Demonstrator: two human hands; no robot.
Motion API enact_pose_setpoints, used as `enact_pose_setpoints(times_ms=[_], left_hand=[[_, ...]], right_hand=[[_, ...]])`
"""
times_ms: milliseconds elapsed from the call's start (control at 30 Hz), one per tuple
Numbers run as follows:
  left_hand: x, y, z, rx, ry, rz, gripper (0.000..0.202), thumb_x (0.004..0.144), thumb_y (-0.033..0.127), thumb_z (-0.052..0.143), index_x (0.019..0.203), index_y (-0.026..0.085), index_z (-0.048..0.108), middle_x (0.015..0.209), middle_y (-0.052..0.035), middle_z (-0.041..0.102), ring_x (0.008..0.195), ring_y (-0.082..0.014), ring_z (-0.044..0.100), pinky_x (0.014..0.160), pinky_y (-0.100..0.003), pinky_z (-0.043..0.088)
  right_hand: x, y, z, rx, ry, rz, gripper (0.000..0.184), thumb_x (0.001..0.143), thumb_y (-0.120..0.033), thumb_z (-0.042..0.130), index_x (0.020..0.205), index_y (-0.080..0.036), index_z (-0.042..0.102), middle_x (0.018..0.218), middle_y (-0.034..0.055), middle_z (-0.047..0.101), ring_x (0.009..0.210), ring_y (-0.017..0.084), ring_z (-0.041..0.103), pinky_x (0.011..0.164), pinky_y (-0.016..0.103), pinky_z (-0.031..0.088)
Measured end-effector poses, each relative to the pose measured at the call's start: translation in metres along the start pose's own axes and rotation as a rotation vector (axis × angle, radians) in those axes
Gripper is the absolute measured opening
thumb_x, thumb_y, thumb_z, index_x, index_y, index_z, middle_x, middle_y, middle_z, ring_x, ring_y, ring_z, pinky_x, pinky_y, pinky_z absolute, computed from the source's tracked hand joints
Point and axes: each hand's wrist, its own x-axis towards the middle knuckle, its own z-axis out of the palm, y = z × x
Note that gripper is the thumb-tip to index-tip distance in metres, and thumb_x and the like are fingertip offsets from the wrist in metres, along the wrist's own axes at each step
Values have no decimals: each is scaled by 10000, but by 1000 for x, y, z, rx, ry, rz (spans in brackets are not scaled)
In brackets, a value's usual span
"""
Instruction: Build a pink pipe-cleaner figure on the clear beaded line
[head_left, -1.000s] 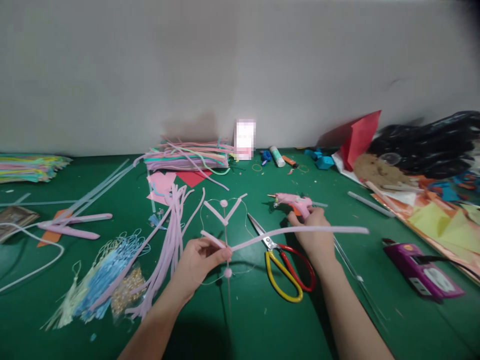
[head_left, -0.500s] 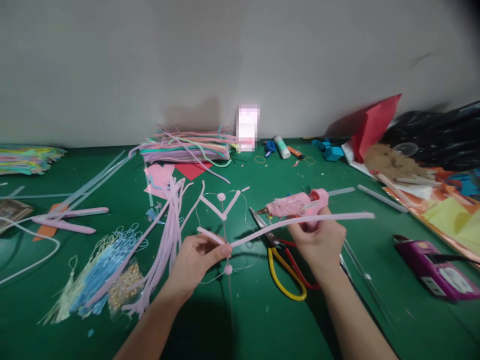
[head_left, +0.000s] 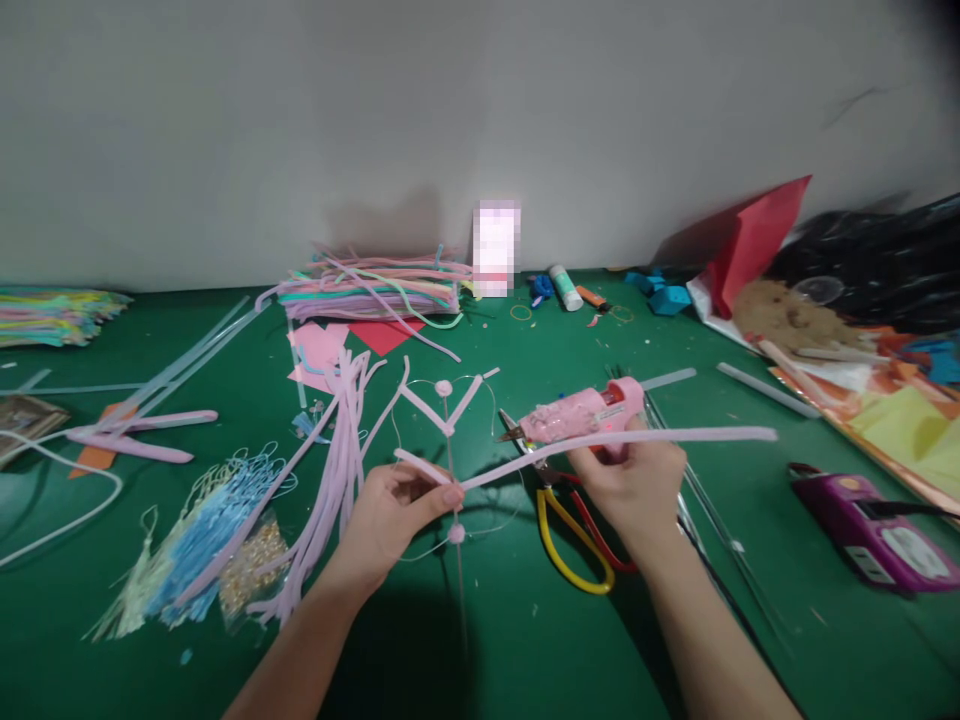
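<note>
My left hand [head_left: 401, 510] pinches a bent pink pipe cleaner [head_left: 555, 456] at its fold; the long arm of it stretches right, in front of the glue gun. Behind my fingertips stands or lies a thin wire frame [head_left: 493, 400], a ring around a straight stem, with pink V-shaped pieces [head_left: 427, 407] and small pink balls [head_left: 457, 534] on it. My right hand [head_left: 634, 490] is closed around the handle of a pink hot glue gun [head_left: 577, 415]. Its nozzle points left, and a clear glue stick [head_left: 670, 379] sticks out of its back. Scissors [head_left: 574, 540] with yellow and red handles lie below the gun.
Loose pink pipe cleaners [head_left: 346, 440], blue and cream tassels [head_left: 217, 545] and a bag of gold beads [head_left: 255, 565] lie left. Pipe-cleaner bundles [head_left: 375, 290] and a phone [head_left: 496, 245] are at the wall. A purple power strip [head_left: 874, 530] and coloured paper [head_left: 900, 425] are right.
The glue gun in my right hand has shifted slightly left, its nozzle nearer the wire frame. My left hand keeps its pinch on the pipe cleaner, nearly still.
</note>
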Motion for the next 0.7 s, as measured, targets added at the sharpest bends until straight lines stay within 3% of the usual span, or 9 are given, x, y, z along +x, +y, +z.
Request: enact_pose_setpoints(times_ms=[700], left_hand=[[-1, 0, -1, 18, -25, 3, 135, 684, 293, 779, 665, 175, 715, 732, -24, 706, 720, -156, 629, 690, -251, 484]], right_hand=[[-2, -2, 0, -2, -15, 77, 285, 661, -348, 569, 512, -227, 358, 397, -81, 337, 372, 79, 305, 409, 226, 255]])
